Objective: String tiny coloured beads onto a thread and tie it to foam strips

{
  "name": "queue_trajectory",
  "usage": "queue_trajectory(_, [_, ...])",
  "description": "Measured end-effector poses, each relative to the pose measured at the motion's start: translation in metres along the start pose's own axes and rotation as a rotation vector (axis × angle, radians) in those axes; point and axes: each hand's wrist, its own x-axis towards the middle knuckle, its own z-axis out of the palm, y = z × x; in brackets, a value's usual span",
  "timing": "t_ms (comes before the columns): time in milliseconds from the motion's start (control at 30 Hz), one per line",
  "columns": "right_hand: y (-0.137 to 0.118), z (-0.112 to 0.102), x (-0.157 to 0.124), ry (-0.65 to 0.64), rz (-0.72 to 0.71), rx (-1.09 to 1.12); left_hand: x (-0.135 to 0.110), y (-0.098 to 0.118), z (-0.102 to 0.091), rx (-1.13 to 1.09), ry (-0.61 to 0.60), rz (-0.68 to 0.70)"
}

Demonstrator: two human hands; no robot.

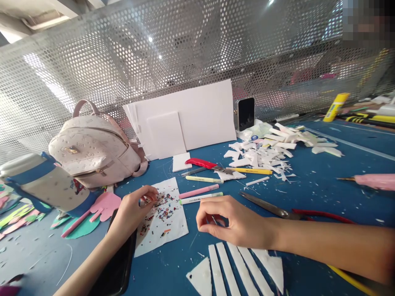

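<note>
Over a white paper sheet [177,240] strewn with small multicoloured beads [165,211], my left hand [138,205] has its thumb and fingers curled together at the beads; what they pinch is too small to make out. My right hand [226,218] hovers to the right of the sheet, fingers bent in to the thumb. A thin dark sliver shows between those fingers, but its kind is unclear. Just below the right hand lie several white foam strips [226,269], with a white foam triangle [200,279] beside them. Several markers, including a pink marker [199,191], lie beyond.
Red-handled scissors [284,211] lie beyond my right forearm, and a red-handled cutter [202,163] sits farther back. White foam scraps [262,150] are heaped before an upright phone [246,114]. A white backpack [92,144] stands at left; a dark phone [120,267] lies under my left forearm.
</note>
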Motion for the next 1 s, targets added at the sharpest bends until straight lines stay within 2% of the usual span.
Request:
queue_trajectory(400, [0.0, -0.0006, 0.0007, -0.002, -0.001, -0.006, -0.0028, -0.0038, 0.0031, 0.07, 0.049, 0.066])
queue_trajectory(733, [0.0001, 0.0, -0.0002, 0.0, 0.017, 0.009, -0.0027, -0.0044, 0.0029, 0.122, 0.01, 0.065])
queue_trajectory(1000, [0.0002, 0.0002, 0.0004, 0.011, 0.013, 0.008, -0.0011, -0.0074, 0.0075, 0.223, -0.03, 0.152])
